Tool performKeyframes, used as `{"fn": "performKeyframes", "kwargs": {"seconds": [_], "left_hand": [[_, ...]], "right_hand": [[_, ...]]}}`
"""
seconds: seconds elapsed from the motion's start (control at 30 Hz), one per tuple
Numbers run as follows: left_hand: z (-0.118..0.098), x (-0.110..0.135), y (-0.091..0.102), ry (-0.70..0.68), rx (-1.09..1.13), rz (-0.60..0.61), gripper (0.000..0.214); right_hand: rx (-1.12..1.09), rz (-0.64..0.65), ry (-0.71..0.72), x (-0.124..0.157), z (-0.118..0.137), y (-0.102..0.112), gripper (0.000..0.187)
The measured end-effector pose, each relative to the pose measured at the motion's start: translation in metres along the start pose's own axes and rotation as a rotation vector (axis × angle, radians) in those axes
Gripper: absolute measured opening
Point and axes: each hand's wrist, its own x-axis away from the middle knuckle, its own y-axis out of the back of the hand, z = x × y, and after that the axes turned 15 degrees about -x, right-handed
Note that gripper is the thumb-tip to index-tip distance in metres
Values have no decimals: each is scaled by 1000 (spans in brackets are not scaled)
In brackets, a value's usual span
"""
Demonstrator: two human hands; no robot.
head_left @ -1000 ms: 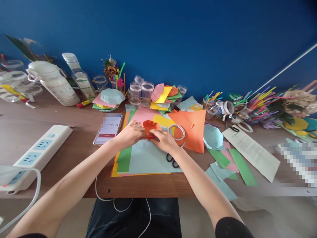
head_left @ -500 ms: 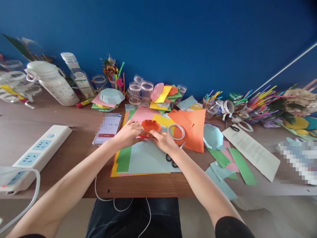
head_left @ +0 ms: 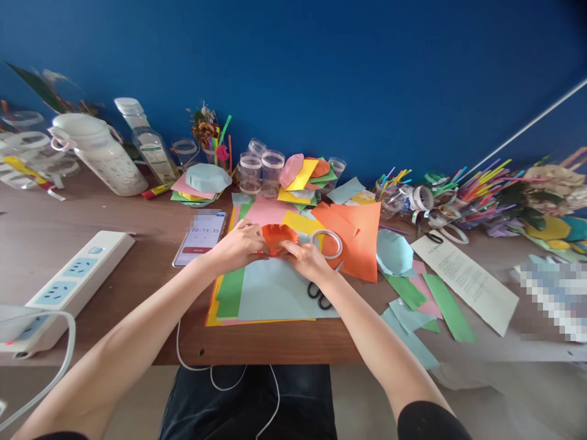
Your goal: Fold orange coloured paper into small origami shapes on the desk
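Between my two hands is a small orange paper dish (head_left: 276,234) with a folded, upturned rim. My left hand (head_left: 246,240) pinches its left edge, and my right hand (head_left: 299,253) grips the near right edge with the thumb on its inside. Under them lies a light blue sheet (head_left: 275,293) on a stack of coloured paper. A roll of white tape (head_left: 338,244) rests just right of my right hand, partly on orange sheets (head_left: 362,232). Black-handled scissors (head_left: 320,296) lie beside my right wrist, their blades partly hidden by it.
Left stand a phone (head_left: 202,238) and a white power strip (head_left: 77,284) with a cable. Clear cups (head_left: 261,172), paper shapes (head_left: 208,179) and bottles (head_left: 96,153) line the wall. At right are a blue paper dish (head_left: 394,252), paper scraps (head_left: 449,305) and a printed sheet (head_left: 468,278).
The orange paper dish has tilted slightly between my fingers, and my right thumb has shifted a little along its rim. Everything else looks the same.
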Motion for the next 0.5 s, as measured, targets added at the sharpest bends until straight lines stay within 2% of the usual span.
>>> {"fn": "performKeyframes", "kwargs": {"seconds": [0.13,0.33,0.5], "left_hand": [[5,4,5,45,-65,9,23],[5,4,2,22,-63,-54,11],[3,2,1,0,-38,-72,17]], "right_hand": [[-179,-72,4,2,-1,8,30],[-285,-81,-10,2,2,15,32],[-319,-74,-21,2,3,14,34]]}}
